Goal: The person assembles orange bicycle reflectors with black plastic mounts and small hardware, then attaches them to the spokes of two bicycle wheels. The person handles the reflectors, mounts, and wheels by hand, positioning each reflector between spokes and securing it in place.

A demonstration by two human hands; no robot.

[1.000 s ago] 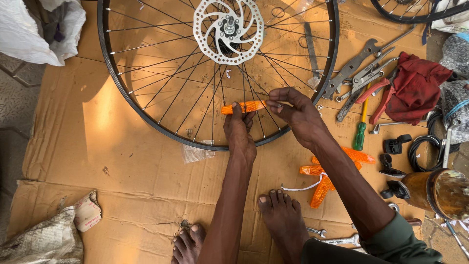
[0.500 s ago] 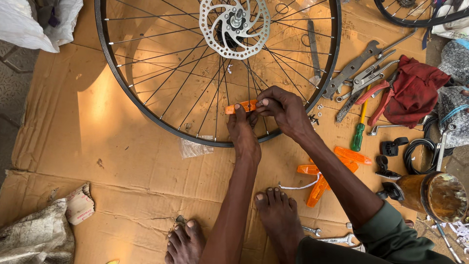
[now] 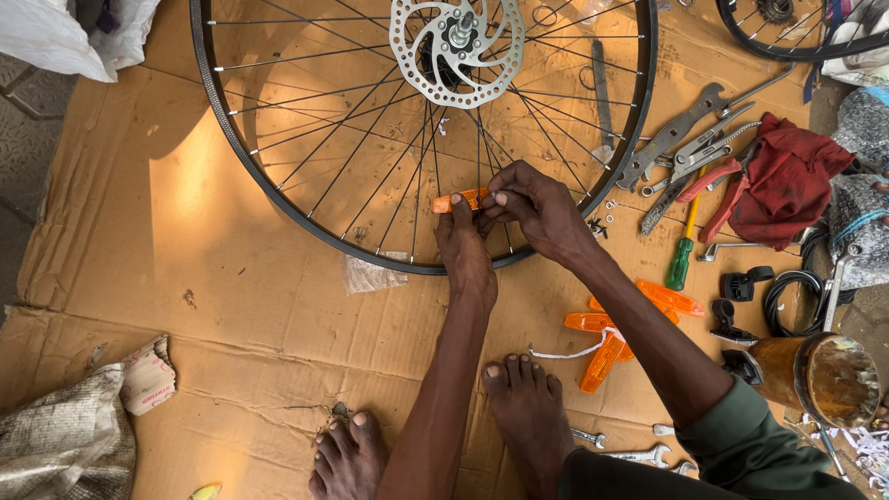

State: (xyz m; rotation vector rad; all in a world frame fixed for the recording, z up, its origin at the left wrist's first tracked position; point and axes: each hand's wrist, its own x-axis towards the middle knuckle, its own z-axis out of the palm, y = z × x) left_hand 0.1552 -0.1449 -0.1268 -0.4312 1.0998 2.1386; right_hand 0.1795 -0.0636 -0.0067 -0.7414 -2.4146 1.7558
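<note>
A bicycle wheel (image 3: 278,199) with a black rim, thin spokes and a silver brake disc (image 3: 457,39) lies flat on cardboard. Among the lower spokes sits an orange spoke reflector (image 3: 457,200). My left hand (image 3: 465,248) grips its underside, fingers pinched on it. My right hand (image 3: 535,206) closes on the reflector's right end from above, fingertips pressed against the spokes. Both forearms reach up from the bottom of the view, between my bare feet (image 3: 526,407).
Several loose orange reflectors (image 3: 611,335) lie to the right of my arm. Wrenches and pliers (image 3: 687,141), a green-handled screwdriver (image 3: 683,255), a red cloth (image 3: 785,181), a brown tin (image 3: 815,375) and black parts sit at right. Brown cardboard (image 3: 167,250) covers the floor.
My hands have closed in together on the orange reflector among the spokes; the right hand moved from its far end to pinch beside the left. The view shifted slightly.
</note>
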